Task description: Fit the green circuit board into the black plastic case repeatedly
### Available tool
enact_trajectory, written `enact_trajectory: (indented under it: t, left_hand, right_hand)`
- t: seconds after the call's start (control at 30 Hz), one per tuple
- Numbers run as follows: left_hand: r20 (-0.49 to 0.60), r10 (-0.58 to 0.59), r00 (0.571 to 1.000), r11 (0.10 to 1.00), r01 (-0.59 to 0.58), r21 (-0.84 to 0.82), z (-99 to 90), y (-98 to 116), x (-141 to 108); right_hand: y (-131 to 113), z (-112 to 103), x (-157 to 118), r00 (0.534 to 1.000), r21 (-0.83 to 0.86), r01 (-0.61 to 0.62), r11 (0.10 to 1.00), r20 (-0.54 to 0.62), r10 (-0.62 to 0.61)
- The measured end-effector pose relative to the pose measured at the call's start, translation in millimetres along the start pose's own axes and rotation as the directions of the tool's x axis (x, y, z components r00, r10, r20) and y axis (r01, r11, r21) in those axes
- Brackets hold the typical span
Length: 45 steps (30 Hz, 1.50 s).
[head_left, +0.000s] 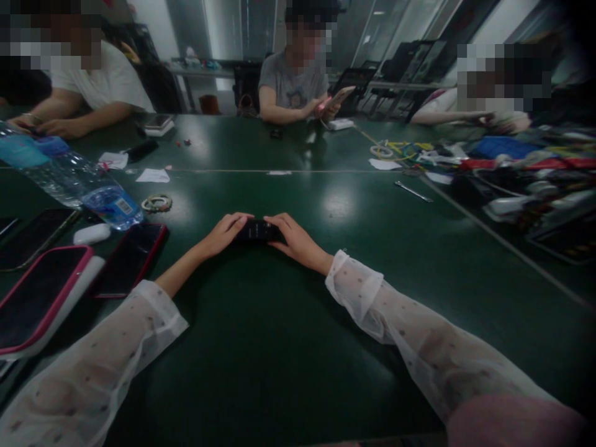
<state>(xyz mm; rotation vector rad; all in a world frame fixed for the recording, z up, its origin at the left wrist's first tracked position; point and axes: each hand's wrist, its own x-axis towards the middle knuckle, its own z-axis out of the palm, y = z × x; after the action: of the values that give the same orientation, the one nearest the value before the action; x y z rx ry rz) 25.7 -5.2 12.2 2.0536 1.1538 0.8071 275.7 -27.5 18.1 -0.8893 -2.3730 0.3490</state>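
A small black phone-like device (pixel 255 231) with faint white marks on its face is held sideways, low over or on the dark green table (pixel 261 335). My left hand (pixel 224 234) grips its left end, with the fingers along the top edge. Around the right end closes my right hand (pixel 293 239), thumb on the near side. Both hands partly hide the device, and I cannot read its marks. Sheer white dotted sleeves cover my forearms.
At left lie a phone in a pink case (pixel 41 298), a red-edged phone (pixel 133 257), a white earbud case (pixel 92 234) and water bottles (pixel 112 202). Beyond them is a bracelet (pixel 157 203). A wrench (pixel 413 192) and piled cables (pixel 405 149) are at right. Several people sit opposite.
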Motion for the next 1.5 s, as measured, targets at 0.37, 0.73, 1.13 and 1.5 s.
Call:
enact_trajectory:
  t: [0.37, 0.73, 1.13, 1.5]
  left_hand:
    - [-0.006, 0.016, 1.0, 1.0, -0.016, -0.013, 4.9, -13, 3]
    - [0.005, 0.099, 0.995, 0.994, -0.099, 0.037, 4.8, -20, 4]
    - [-0.003, 0.102, 0.995, 0.992, -0.102, 0.071, 6.0, -26, 6]
    - [-0.015, 0.119, 0.993, 0.991, -0.118, 0.066, 8.0, -33, 8]
  right_hand:
    - [16, 4, 0, 0.986, 0.167, -0.139, 0.976, -0.064, 0.152]
    - [15, 3, 1, 0.985, 0.187, -0.139, 0.973, -0.078, 0.155]
    - [19, 4, 0, 0.972, 0.224, -0.156, 0.962, -0.139, 0.19]
    - [20, 6, 0, 0.951, 0.338, -0.139, 0.931, -0.216, 0.221]
